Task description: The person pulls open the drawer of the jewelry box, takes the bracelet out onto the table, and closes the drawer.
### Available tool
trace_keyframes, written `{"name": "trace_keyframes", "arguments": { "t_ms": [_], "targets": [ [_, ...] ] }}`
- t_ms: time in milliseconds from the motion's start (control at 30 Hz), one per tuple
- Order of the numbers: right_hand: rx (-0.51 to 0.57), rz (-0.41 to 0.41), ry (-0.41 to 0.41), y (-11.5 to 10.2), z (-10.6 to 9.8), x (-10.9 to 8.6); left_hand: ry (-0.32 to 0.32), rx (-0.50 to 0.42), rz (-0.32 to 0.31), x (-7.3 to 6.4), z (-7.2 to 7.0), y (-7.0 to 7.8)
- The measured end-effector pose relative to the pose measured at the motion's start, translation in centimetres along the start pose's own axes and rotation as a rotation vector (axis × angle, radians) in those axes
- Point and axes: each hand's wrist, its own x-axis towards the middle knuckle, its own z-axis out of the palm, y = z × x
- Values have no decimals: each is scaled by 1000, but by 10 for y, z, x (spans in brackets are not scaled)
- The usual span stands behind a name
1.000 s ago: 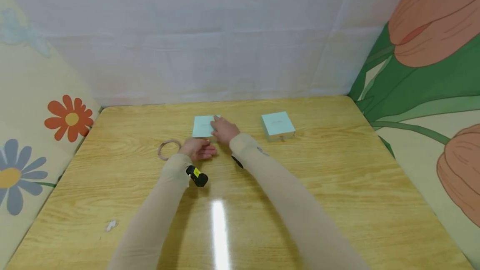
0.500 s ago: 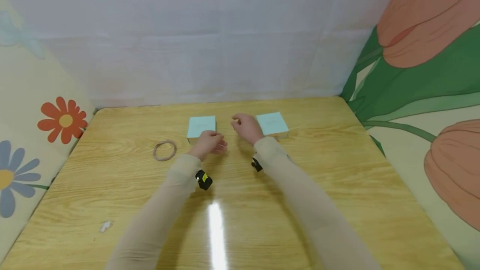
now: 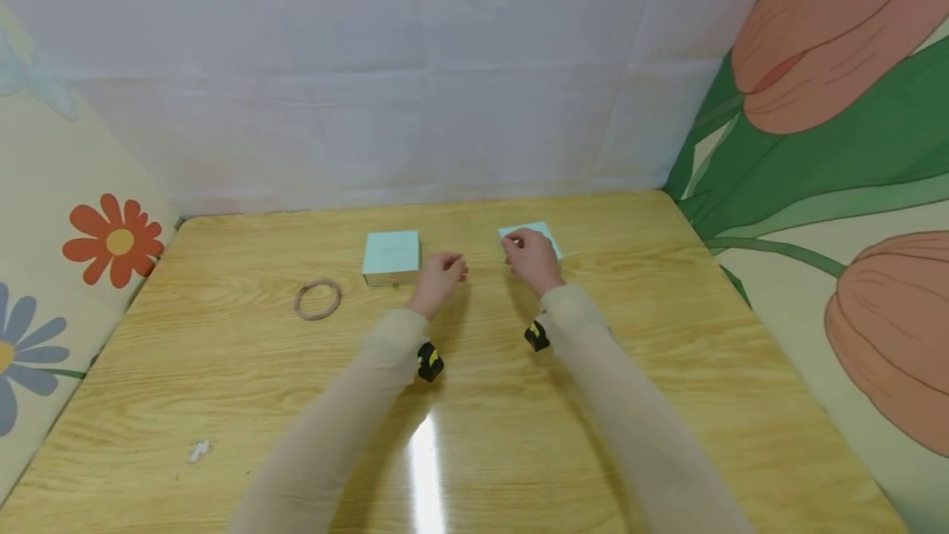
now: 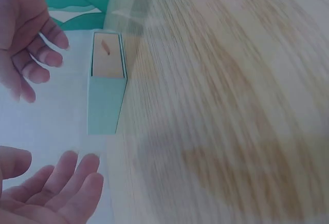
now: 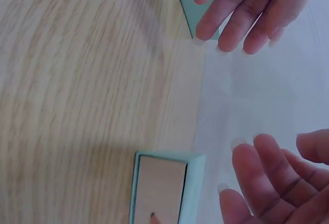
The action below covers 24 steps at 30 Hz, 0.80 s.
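Left hand (image 3: pixel 439 277): raised over the table just beside the near right corner of the left box, fingers loosely bent and apart, nothing in its grasp.
Right hand (image 3: pixel 532 258): held up in front of the right box, hiding part of it from the head view; its fingers, too, are loose and spread, gripping nothing, and the right wrist view shows a gap between them and the box.
Both hands together: well apart from each other, palms turned inward.
Left box (image 3: pixel 391 252): pale mint, lying flat towards the back of the table, to the left of the left hand, faint lettering on its top.
Right box (image 3: pixel 549 235): same mint shell, also flat, well apart from the left one; the wrist views show a tan end panel (image 4: pixel 108 62) set within the shell, with a small brown tab (image 4: pixel 106 48) on it.
Ring (image 3: pixel 317 317): dull pinkish-brown, flat on the wood, near the left box on its near left side.
White scrap (image 3: pixel 198 452): on the table, near left; too small to make out.
Table (image 3: pixel 511 435): yellowish wood grain, with a bright streak of reflected light.
Sleeves (image 3: pixel 319 452): beige, a small black device (image 3: pixel 430 362) at each wrist.
Backdrop (image 3: pixel 423 81): creased white sheet, painted flowers left, big tulips right.
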Motion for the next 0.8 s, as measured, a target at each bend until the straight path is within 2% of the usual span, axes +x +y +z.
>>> {"name": "trace_keyframes", "arguments": {
  "t_ms": [100,233,467,633,800],
  "targets": [
    [29,32,32,5,-7,-2,39,44,40,2,7,3],
    [62,66,75,14,-14,-4,53,85,39,6,15,7],
    [127,153,123,32,-22,-7,8,80,32,15,32,11],
    [142,196,106,41,-26,-9,-8,97,33,20,42,12],
    [143,276,83,47,-29,-12,-23,129,18,23,49,12]
  ]
}}
